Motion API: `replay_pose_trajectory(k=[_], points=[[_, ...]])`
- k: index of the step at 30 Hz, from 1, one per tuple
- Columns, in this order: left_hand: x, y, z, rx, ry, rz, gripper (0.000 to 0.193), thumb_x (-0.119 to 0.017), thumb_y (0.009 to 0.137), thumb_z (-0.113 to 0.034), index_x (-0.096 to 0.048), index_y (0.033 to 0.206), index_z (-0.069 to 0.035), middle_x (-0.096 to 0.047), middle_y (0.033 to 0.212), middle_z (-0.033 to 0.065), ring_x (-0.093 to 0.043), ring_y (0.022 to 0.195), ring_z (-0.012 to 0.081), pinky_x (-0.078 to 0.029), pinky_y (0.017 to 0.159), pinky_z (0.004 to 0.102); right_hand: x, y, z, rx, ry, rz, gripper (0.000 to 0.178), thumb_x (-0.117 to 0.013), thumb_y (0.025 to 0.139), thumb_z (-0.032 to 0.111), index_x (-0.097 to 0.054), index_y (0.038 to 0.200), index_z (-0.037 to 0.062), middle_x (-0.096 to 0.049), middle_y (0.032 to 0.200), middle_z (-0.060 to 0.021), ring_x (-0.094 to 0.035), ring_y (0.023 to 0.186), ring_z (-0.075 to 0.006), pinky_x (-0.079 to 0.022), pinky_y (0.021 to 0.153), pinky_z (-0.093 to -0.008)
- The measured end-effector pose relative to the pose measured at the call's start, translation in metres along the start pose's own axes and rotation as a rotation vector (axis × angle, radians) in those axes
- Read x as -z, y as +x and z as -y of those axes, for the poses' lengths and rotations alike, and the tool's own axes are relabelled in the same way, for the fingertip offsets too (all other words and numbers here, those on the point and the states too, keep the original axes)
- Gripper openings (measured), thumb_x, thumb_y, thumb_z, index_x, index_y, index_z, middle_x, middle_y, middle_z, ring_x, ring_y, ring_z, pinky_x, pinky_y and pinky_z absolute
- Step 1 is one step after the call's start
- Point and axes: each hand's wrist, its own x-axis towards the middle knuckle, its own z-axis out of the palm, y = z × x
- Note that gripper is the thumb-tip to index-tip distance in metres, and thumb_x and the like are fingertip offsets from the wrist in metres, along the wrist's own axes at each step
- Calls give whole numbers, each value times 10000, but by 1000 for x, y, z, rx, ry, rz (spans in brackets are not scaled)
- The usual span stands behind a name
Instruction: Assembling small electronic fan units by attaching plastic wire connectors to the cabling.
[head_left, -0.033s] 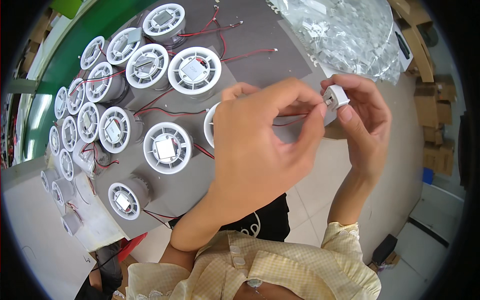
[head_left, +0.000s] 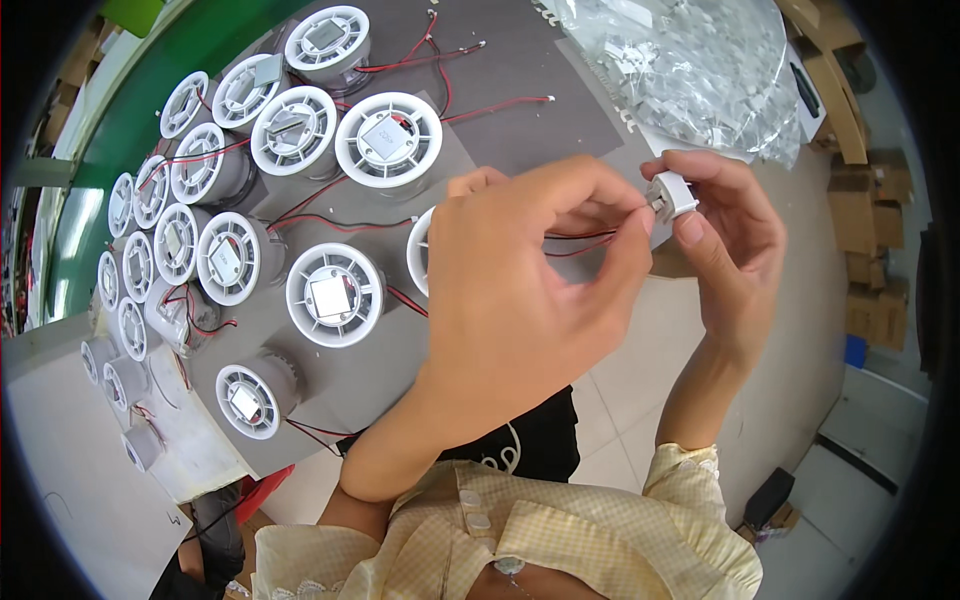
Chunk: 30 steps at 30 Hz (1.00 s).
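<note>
White plastic piece [head_left: 674,192], small and blocky, sits right of centre in the upper half of the frame, between your two hands, lifted clear of the surface [head_left: 510,140]. Your right hand [head_left: 737,235] grasps it, the thumb below and the curled fingers [head_left: 745,185] above and behind, with the piece's slotted end facing left. Your left hand [head_left: 530,275], in the middle of the frame with its back toward you, has its thumb and forefinger pinched together on the red and black wires [head_left: 585,247], right at that slotted end; you cannot tell from here how far the wire ends reach into it, since the fingertips cover them. Behind your left hand, one white round fixture [head_left: 418,250] is partly hidden. More white spoked fixtures [head_left: 335,296] fill the left half of the frame, most with a pale square in the middle, and loose red and black leads [head_left: 345,224] trail among them. At the upper right lies a clear plastic bag [head_left: 690,80] filled with small white pieces. Along the right edge you have cardboard boxes [head_left: 875,235], and pale floor tiles [head_left: 635,400] show below your hands, left of your yellow checked sleeve [head_left: 690,490]
</note>
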Motion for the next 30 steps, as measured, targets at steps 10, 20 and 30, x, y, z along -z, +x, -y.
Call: replay_pose_trajectory(k=[10,20,30], points=[[2,1,-2,104,-124,103,11,-693,828,21,-687,837,24,-713,751,53,-670,707,90,-490,697,234,6,-1,10,0,-129,68,344,-744,811,-34,-658,1138,-94,-697,1103,-148,-627,922,-137,-508,853,-269],[-2,1,-1,-195,193,-79,47,-730,816,-14,-710,856,-28,-734,771,30,-699,704,104,-455,709,253,-1,-4,16,-236,72,-56,402,-721,868,112,-618,1206,-79,-683,1116,-166,-658,992,-171,-519,905,-292],[-9,3,6,56,-313,-40,55,-685,779,6,-632,794,-1,-682,677,94,-683,577,215,-516,549,262,-1,-11,4,0,-62,-42,394,-696,859,22,-587,1221,-87,-649,1167,-214,-648,1049,-245,-503,944,-343]])
